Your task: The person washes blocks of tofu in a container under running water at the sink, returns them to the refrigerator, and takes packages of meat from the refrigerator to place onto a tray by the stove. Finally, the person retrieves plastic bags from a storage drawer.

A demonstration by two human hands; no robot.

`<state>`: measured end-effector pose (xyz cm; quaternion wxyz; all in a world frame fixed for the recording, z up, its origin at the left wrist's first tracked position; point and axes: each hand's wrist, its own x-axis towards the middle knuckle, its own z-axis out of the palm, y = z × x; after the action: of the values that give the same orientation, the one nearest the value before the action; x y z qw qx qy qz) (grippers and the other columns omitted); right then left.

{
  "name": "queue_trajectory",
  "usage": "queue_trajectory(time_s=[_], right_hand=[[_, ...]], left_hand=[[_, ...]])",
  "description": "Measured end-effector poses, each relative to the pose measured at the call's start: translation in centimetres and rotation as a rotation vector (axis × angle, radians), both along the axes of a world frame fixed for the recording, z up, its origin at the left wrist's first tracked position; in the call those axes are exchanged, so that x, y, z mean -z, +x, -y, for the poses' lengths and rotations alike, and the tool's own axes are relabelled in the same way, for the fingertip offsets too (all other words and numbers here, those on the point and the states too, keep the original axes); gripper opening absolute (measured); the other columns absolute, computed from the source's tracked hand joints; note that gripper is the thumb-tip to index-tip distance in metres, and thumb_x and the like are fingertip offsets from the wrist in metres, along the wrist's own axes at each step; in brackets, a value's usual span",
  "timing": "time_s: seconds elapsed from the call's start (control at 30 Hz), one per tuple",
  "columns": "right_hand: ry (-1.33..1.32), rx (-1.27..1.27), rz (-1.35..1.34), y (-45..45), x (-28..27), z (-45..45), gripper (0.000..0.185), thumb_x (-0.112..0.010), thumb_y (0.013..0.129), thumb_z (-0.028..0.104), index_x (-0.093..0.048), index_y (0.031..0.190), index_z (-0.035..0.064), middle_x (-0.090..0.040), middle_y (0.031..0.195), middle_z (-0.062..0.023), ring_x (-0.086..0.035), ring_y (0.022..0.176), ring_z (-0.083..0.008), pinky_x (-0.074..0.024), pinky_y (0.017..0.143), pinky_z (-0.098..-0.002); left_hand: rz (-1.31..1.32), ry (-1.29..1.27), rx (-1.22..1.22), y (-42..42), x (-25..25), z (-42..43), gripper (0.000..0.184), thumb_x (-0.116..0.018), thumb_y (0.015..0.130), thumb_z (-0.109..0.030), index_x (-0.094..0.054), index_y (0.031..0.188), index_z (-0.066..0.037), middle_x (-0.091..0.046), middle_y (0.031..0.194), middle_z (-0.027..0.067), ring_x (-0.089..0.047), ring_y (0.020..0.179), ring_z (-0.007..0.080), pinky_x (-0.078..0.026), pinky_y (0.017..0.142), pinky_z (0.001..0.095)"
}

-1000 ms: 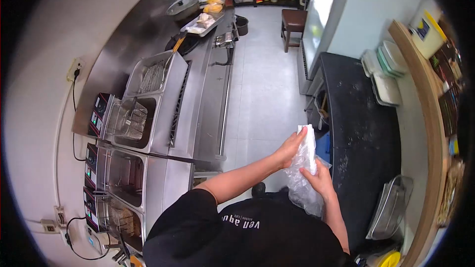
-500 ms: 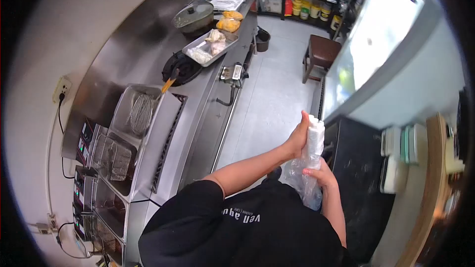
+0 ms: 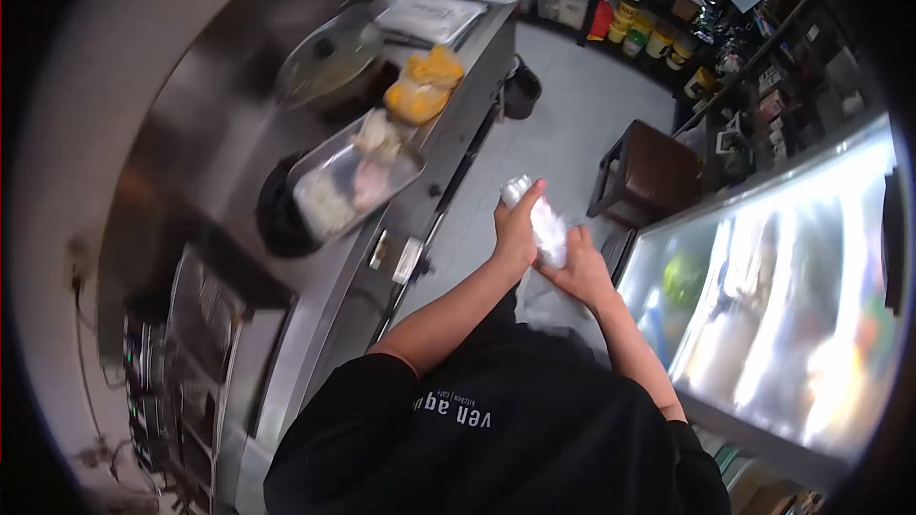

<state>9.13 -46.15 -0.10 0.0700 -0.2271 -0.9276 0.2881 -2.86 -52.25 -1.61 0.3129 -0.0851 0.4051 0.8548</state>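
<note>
In front of my body, both hands hold a long white bundle (image 3: 548, 227) in clear plastic; its exact contents are hard to make out. My left hand (image 3: 514, 236) wraps around its left side near the upper end, thumb along the top. On the lower right side, my right hand (image 3: 583, 274) grips the bundle and its wrapping. Loose clear plastic (image 3: 551, 303) hangs below toward my shirt. My palms hide part of the bundle.
On the steel counter at left are a metal tray (image 3: 412, 170) of bagged pale food, yellow-orange bags (image 3: 425, 86) and a lidded pot (image 3: 329, 55). Fryers (image 3: 205, 324) stand nearer. A brown stool (image 3: 658, 172), bucket (image 3: 521, 91) and lit glass-fronted fridge (image 3: 763, 277) are ahead and right.
My view has turned right and moved forward, bringing the fridge and stool closer. Both hands still hold the bundle, now tilted with its upper end to the left.
</note>
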Motion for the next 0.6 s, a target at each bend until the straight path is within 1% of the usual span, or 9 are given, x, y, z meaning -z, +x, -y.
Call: queue_trajectory(time_s=[0.07,0.13,0.2,0.27,0.3,0.47,0.5,0.53,0.6], right_hand=[[-0.047,-0.015,0.128,-2.9,-1.5,-6.7,0.064,-0.073,0.068,0.041,-0.047,0.102,-0.0061,-0.056,0.099,-0.0248,-0.059,0.088,-0.0419,-0.0479,0.076,-0.0437],[-0.363,-0.032,0.089,-5.0,-3.8,-14.0,0.064,-0.073,0.069,0.045,-0.051,0.1,-0.0057,-0.058,0.093,-0.0227,-0.06,0.084,-0.0379,-0.0467,0.076,-0.0391],[-0.649,-0.003,-0.072,-5.9,-2.5,-22.0,0.047,-0.071,0.076,0.034,-0.054,0.103,-0.0009,-0.062,0.088,-0.0083,-0.058,0.08,-0.0153,-0.0455,0.071,-0.029],[-1.257,0.094,-0.215,-7.3,-3.6,-28.9,0.031,-0.064,0.084,0.025,-0.057,0.1,0.0004,-0.061,0.088,-0.0004,-0.053,0.079,-0.0052,-0.0433,0.069,-0.0225],[-1.258,0.115,-0.229,-8.3,-3.4,-32.2,0.031,-0.064,0.084,0.025,-0.057,0.1,0.0004,-0.061,0.088,-0.0004,-0.053,0.079,-0.0052,-0.0433,0.069,-0.0225],[-0.905,0.308,-0.294,-16.2,-4.7,-50.2,0.018,-0.059,0.089,0.021,-0.061,0.089,0.0027,-0.06,0.079,0.0036,-0.051,0.07,-0.003,-0.0416,0.066,-0.0197],[-0.859,0.302,-0.407,-18.2,-4.3,-54.3,0.019,-0.058,0.09,0.023,-0.057,0.081,0.0066,-0.053,0.066,0.0038,-0.048,0.063,-0.0047,-0.0401,0.064,-0.0204],[-1.067,0.24,-0.6,-20.7,-4.0,-58.1,0.019,-0.057,0.091,0.023,-0.056,0.082,0.007,-0.051,0.068,0.003,-0.047,0.064,-0.007,-0.0403,0.068,-0.0223],[-0.805,0.308,-0.572,-25.9,-3.6,-65.4,0.019,-0.06,0.088,0.022,-0.057,0.094,0.0044,-0.054,0.08,0.0003,-0.051,0.075,-0.0102,-0.0425,0.076,-0.0254]], left_hand=[[0.08,0.019,0.12,-4.1,-0.3,-6.7,0.019,-0.069,0.078,-0.019,-0.054,0.083,-0.007,-0.054,0.07,0.0042,-0.054,0.059,0.016,-0.046,0.055,0.0313],[0.139,0.128,0.275,-6.8,-1.1,-13.4,0.02,-0.07,0.077,-0.019,-0.055,0.083,-0.007,-0.054,0.07,0.0044,-0.054,0.061,0.0154,-0.046,0.055,0.0309],[0.17,0.319,0.504,-9.3,-2.8,-20.5,0.02,-0.068,0.077,-0.023,-0.054,0.079,-0.008,-0.054,0.066,0.0054,-0.055,0.062,0.0171,-0.046,0.055,0.0315],[0.252,0.483,0.664,-11.9,-5.1,-27.1,0.021,-0.066,0.078,-0.026,-0.053,0.077,-0.009,-0.054,0.066,0.0046,-0.054,0.061,0.0189,-0.046,0.057,0.0325],[0.312,0.557,0.736,-13.7,-5.4,-30.5,0.012,-0.062,0.081,-0.023,-0.053,0.082,-0.015,-0.053,0.067,0.0046,-0.055,0.065,0.0219,-0.047,0.059,0.0372],[0.228,0.373,0.732,-25.1,-4.7,-46.7,0.013,-0.061,0.082,-0.022,-0.053,0.082,-0.011,-0.053,0.067,0.0045,-0.055,0.064,0.0205,-0.047,0.059,0.0363],[0.152,0.289,0.674,-27.9,-4.8,-49.5,0.013,-0.06,0.082,-0.021,-0.053,0.082,-0.01,-0.053,0.067,0.0046,-0.055,0.063,0.02,-0.047,0.059,0.0356],[0.133,0.301,0.66,-30.6,-5.3,-52.5,0.013,-0.06,0.082,-0.021,-0.053,0.082,-0.01,-0.053,0.067,0.0046,-0.055,0.063,0.02,-0.047,0.059,0.0356],[-0.046,0.151,0.601,-35.0,-5.3,-56.3,0.014,-0.062,0.081,-0.019,-0.053,0.082,-0.008,-0.054,0.067,0.005,-0.055,0.061,0.0193,-0.047,0.057,0.0336]])
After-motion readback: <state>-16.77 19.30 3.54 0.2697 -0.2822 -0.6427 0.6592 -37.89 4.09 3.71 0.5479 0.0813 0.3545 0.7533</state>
